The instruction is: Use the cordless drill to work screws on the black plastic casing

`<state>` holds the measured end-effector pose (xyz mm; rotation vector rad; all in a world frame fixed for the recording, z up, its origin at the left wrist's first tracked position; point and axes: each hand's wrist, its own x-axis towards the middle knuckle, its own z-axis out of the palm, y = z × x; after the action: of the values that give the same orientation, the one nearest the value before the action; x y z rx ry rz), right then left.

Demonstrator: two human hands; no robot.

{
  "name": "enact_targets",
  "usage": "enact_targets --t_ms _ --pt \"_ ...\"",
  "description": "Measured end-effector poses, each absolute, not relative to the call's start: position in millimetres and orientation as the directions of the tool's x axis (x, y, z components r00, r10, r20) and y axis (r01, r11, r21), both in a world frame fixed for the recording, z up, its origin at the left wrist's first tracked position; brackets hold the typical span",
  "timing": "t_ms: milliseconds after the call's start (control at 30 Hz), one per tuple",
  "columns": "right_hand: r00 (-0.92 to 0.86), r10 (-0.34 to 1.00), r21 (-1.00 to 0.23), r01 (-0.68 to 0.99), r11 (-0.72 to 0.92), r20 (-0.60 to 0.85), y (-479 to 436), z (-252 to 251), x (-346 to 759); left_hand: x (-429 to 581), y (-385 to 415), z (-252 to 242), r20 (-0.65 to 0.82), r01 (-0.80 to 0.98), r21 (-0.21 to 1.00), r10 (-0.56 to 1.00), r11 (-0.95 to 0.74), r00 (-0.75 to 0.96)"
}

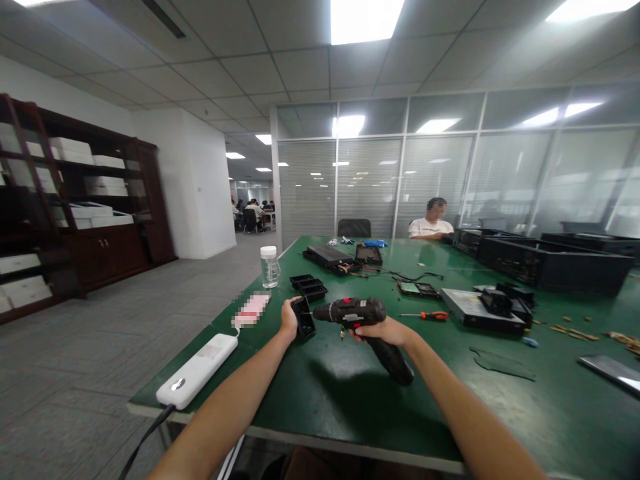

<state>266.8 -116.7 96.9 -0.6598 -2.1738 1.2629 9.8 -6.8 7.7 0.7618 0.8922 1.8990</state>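
Observation:
My right hand [383,331] is wrapped round the grip of a black and red cordless drill [353,311], which points left. My left hand [289,320] holds a small black plastic frame [305,319] tilted up on edge above the green table. The drill's bit reaches the face of that frame; whether it touches a screw there is too small to tell. Just behind my left hand sits a black compartmented tray [309,288]. A screwdriver [425,315] with an orange and black handle lies to the right of the drill.
A white power strip [197,370], a pixelated pink item [251,309] and a clear bottle [269,268] line the table's left side. Opened electronics [483,311] and large black casings [550,262] occupy the right. A flat black device [327,257] lies farther back. One person [431,223] sits across the table.

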Motion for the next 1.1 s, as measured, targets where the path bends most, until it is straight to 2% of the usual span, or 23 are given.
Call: enact_targets --t_ms 233,1100 --pt "-0.72 0.668 -0.899 0.147 0.413 0.189 -117.4 96.7 266.1 6.5 1.5 0.2 0.196 -0.441 0.819 0.901 -0.368 -0.387" --pt "-0.719 0.669 -0.909 0.131 0.397 0.188 -115.8 95.1 267.1 6.7 -1.1 0.6 0.185 -0.432 0.83 0.905 -0.353 -0.383"
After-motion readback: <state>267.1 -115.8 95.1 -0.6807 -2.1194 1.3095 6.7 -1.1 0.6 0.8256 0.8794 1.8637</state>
